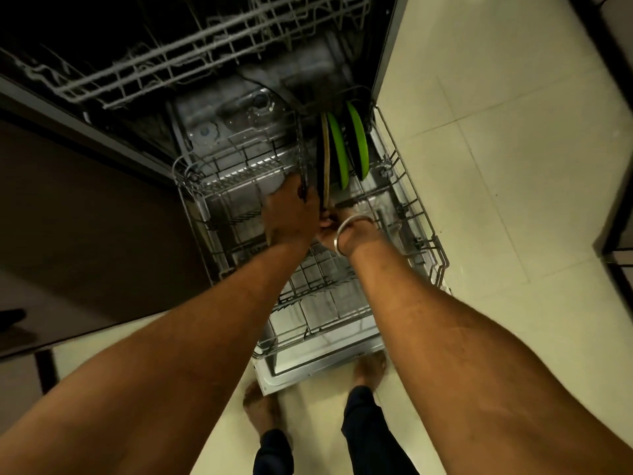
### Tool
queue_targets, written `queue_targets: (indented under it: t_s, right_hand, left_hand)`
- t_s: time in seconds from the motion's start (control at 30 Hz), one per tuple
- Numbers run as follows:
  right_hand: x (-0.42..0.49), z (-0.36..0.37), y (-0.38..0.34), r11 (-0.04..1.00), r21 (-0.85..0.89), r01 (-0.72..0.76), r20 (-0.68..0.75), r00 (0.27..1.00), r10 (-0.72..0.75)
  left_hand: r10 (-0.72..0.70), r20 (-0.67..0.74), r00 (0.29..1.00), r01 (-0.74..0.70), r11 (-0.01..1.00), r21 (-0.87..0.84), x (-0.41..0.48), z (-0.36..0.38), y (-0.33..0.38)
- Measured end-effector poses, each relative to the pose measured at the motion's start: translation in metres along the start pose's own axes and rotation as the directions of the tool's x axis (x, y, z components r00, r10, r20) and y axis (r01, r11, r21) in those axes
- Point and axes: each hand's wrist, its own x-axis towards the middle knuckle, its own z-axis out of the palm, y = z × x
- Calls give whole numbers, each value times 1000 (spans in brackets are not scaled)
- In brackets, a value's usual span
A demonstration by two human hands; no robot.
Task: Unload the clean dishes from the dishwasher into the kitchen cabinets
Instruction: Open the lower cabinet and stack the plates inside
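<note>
While clasping near rim of upright dark tan-edged plate (324,159), running straight ahead, in left hand (291,216) and right hand (331,230), probably lift up.

Lwr rack (416,200): 2 green plates (359,142), 1 dark plate (324,156), upright.

A cream tiled floor (496,166) fills the right side, thin grout lines crossing it. Left of the floor stands a dark brown panel (85,217). At the floor's far right edge sits dark furniture (616,217), partly cut off. A small dark shape (12,318) shows beyond the floor's left edge, too dim to identify.
</note>
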Motion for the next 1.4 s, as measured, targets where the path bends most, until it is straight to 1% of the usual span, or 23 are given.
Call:
queue_targets:
  t_s: [0.03, 0.07, 0.17, 0.2, 0.27, 0.33, 0.43, 0.57, 0.63, 0.83, 1.0, 1.07, 1.13, 1.17, 1.27, 1.4]
  right_hand:
    - [-6, -1, 6, 999, 39, -14, 20, 1000, 13]
    - [-10, -3, 11, 999, 37, -6, 12, 1000, 5]
    - [-27, -6, 37, 997, 71, 24, 88, 996, -30]
    - [-34, -6, 45, 998, 63, 27, 88, 996, -32]
    - [-50, -9, 64, 991, 100, 85, 74, 993, -92]
    - [-67, -13, 81, 986, 110, 126, 85, 987, -136]
    - [-94, -22, 117, 975, 115, 188, 61, 979, -196]
    - [-124, -37, 167, 954, 208, 214, 59, 971, -231]
    - [-136, -48, 186, 944, 243, 224, 79, 965, -250]
    - [-162, -102, 245, 946, 233, 227, 107, 960, -257]
    - [-170, -155, 296, 961, 203, 189, 81, 975, -209]
    - [-174, -175, 327, 964, 194, 180, 56, 979, -194]
    - [-170, -193, 336, 968, 189, 167, 40, 983, -178]
    - [-167, -200, 352, 969, 182, 164, 26, 985, -171]
    - [-160, -212, 398, 973, 173, 151, 24, 987, -157]
    - [-147, -207, 449, 982, 137, 129, -17, 992, -128]
  left_hand:
    - [-22, 11, 1000, 21, 1000, 2, -5, -9, 3]
    - [-36, 19, 999, 36, 999, -2, -10, -18, 5]
    - [-30, 35, 999, 33, 995, -94, -30, -49, 3]
    - [-24, 36, 999, 28, 994, -110, -38, -60, 2]
    - [-7, 40, 999, 12, 991, -135, -58, -85, -2]
    - [13, 28, 1000, -8, 986, -167, -75, -103, -5]
    - [22, 1, 1000, -22, 977, -213, -107, -139, -15]
    - [10, -18, 1000, -15, 943, -332, -148, -175, -40]
    - [-11, -29, 1000, 0, 935, -354, -169, -189, -52]
    - [-71, -55, 996, 40, 901, -432, -231, -206, -98]
    - [-80, -72, 994, 44, 913, -406, -287, -204, -144]
    - [-87, -83, 993, 45, 907, -418, -313, -215, -166]
    - [-100, -92, 991, 57, 920, -388, -324, -217, -171]
    - [-114, -100, 989, 68, 923, -380, -334, -225, -181]
    - [-151, -123, 981, 95, 923, -372, -353, -242, -224]
    - [-180, -156, 971, 111, 921, -372, -364, -266, -277]
